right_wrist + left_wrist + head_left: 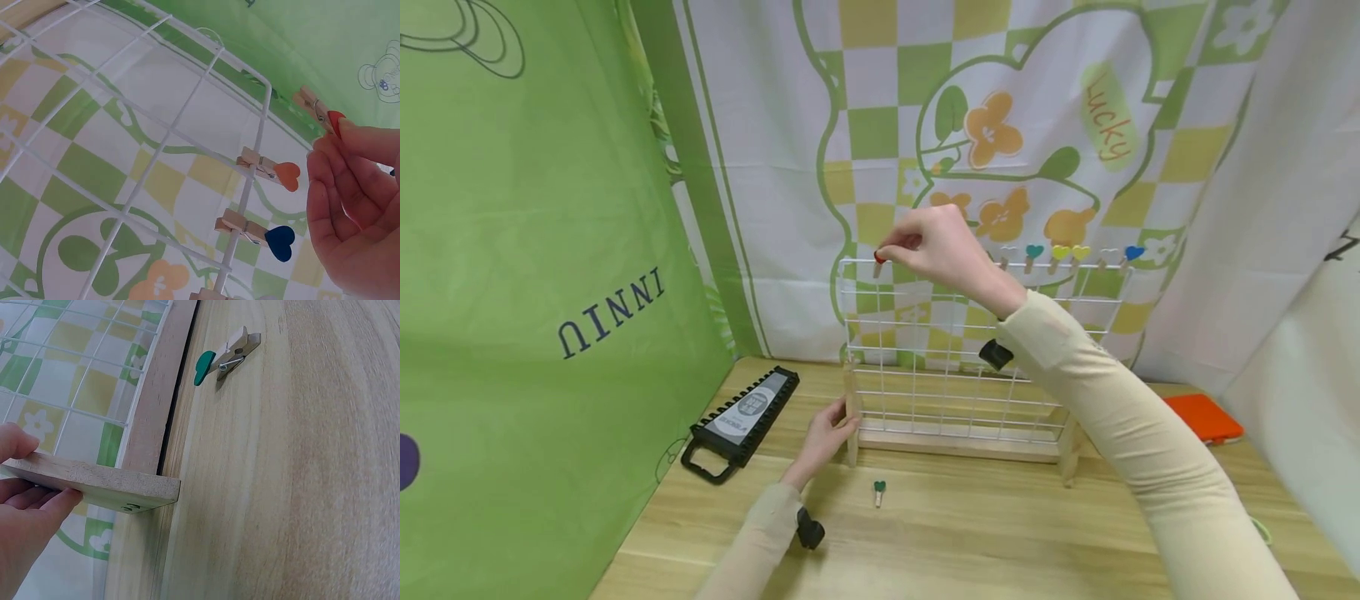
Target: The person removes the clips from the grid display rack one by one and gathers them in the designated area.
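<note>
In the head view my right hand (936, 246) is at the upper left corner of a white wire grid (951, 350). Thumb and finger pinch a wooden clothespin (312, 106) by its red heart; in the right wrist view its jaws look apart from the wire. An orange-heart clothespin (269, 170) and a blue-heart clothespin (256, 234) are clipped to the wire nearby. Low on the left, my left hand (823, 433) grips the upright wooden end piece (94, 475) of the grid's stand, thumb on one face, fingers on the other. A green-heart clothespin (234, 353) lies on the table.
More heart clothespins (1034, 253) line the grid's top right. A black toothed rack (748, 412) with a handle lies left of the stand, and an orange flat case (1202, 417) is at the right. Patterned curtains (775, 167) hang behind the wooden table (985, 525).
</note>
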A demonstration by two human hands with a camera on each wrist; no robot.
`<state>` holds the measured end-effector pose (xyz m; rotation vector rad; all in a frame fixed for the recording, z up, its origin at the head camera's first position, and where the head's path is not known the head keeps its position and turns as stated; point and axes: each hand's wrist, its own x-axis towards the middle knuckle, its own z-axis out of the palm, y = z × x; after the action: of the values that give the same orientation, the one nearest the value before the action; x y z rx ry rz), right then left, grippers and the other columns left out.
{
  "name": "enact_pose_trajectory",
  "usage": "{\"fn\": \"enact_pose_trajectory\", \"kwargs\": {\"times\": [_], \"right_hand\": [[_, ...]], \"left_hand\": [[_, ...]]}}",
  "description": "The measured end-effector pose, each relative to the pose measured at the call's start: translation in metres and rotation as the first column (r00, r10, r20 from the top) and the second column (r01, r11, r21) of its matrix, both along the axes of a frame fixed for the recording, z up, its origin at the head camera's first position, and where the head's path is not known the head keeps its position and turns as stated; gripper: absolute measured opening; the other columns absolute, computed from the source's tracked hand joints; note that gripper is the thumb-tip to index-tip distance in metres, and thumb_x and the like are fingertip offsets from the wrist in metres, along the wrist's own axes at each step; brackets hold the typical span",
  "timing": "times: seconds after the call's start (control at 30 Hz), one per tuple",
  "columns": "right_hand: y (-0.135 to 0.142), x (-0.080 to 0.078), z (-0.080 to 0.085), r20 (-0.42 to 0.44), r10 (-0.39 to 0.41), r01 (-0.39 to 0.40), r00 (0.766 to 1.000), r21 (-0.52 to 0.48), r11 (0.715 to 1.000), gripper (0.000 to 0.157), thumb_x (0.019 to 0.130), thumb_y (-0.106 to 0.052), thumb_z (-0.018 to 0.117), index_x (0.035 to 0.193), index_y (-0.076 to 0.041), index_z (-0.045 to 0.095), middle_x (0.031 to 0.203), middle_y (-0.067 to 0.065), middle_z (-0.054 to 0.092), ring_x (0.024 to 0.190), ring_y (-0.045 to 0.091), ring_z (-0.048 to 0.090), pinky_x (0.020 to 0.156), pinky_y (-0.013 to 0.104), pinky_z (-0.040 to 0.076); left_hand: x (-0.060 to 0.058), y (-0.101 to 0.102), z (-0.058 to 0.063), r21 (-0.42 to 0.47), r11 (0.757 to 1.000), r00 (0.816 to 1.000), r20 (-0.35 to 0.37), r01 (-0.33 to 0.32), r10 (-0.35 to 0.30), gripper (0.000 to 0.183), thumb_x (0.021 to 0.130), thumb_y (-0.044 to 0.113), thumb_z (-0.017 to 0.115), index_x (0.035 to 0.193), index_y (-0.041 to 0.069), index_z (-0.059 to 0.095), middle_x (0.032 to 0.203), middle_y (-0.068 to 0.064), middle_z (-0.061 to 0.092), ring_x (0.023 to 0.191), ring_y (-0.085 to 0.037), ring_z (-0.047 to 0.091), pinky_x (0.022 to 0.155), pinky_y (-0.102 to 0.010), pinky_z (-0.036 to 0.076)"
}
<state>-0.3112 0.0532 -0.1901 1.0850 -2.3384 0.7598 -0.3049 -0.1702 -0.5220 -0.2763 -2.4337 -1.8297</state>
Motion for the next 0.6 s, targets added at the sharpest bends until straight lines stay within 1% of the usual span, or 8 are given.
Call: {"fn": "enact_pose_trajectory", "kwargs": {"times": [0.17, 0.3, 0.37, 0.47, 0.6], "right_hand": [[0.009, 0.01, -0.01, 0.014, 0.023, -0.022, 1.0, -0.028, 0.999, 0.009, 0.091, -0.016, 0.071, 0.089, -0.012, 0.079, 0.087, 0.003, 0.078, 0.077, 0.014, 0.07, 0.073, 0.027, 0.058], [0.015, 0.017, -0.027, 0.034, 0.048, -0.047, 0.998, -0.036, 0.998, 0.009, 0.091, -0.015, 0.072, 0.092, -0.01, 0.079, 0.088, 0.003, 0.078, 0.081, 0.016, 0.071, 0.077, 0.032, 0.06], [0.017, 0.019, -0.039, 0.045, 0.056, -0.055, 0.997, -0.033, 0.998, 0.008, 0.09, -0.015, 0.073, 0.092, -0.01, 0.079, 0.089, 0.003, 0.078, 0.082, 0.016, 0.071, 0.078, 0.033, 0.061], [0.021, 0.02, -0.06, 0.065, 0.067, -0.066, 0.996, -0.022, 0.998, 0.007, 0.089, -0.015, 0.073, 0.092, -0.01, 0.078, 0.088, 0.003, 0.078, 0.08, 0.016, 0.071, 0.077, 0.034, 0.062], [0.026, 0.022, -0.095, 0.129, 0.064, -0.064, 0.99, -0.004, 0.998, 0.007, 0.089, -0.015, 0.073, 0.091, -0.011, 0.078, 0.087, 0.001, 0.078, 0.079, 0.014, 0.071, 0.075, 0.032, 0.062]], "left_hand": [[0.001, 0.0, -0.001, 0.0, 1.0, 1.0, 0.011, -0.002, 0.002, 0.057, 0.094, 0.006, 0.063, 0.145, -0.008, 0.041, 0.144, -0.031, 0.049, 0.134, -0.046, 0.05, 0.108, -0.051, 0.047], [0.001, 0.0, 0.0, -0.008, 1.0, 1.0, 0.012, -0.003, 0.003, 0.057, 0.093, 0.006, 0.063, 0.145, -0.008, 0.041, 0.144, -0.031, 0.049, 0.134, -0.046, 0.049, 0.108, -0.051, 0.048], [0.0, 0.0, 0.001, -0.01, 1.0, 1.0, 0.005, -0.002, 0.003, 0.057, 0.093, 0.006, 0.064, 0.144, -0.008, 0.042, 0.143, -0.032, 0.049, 0.133, -0.046, 0.05, 0.107, -0.051, 0.049], [-0.001, 0.0, 0.001, -0.003, 1.0, 1.0, 0.007, -0.001, 0.001, 0.057, 0.093, 0.006, 0.064, 0.144, -0.007, 0.042, 0.142, -0.032, 0.05, 0.133, -0.046, 0.05, 0.107, -0.051, 0.049], [-0.001, 0.0, -0.002, 0.009, 1.0, 1.0, 0.011, -0.004, 0.004, 0.057, 0.093, 0.005, 0.064, 0.145, -0.007, 0.042, 0.143, -0.031, 0.051, 0.134, -0.045, 0.05, 0.107, -0.051, 0.048]]}}
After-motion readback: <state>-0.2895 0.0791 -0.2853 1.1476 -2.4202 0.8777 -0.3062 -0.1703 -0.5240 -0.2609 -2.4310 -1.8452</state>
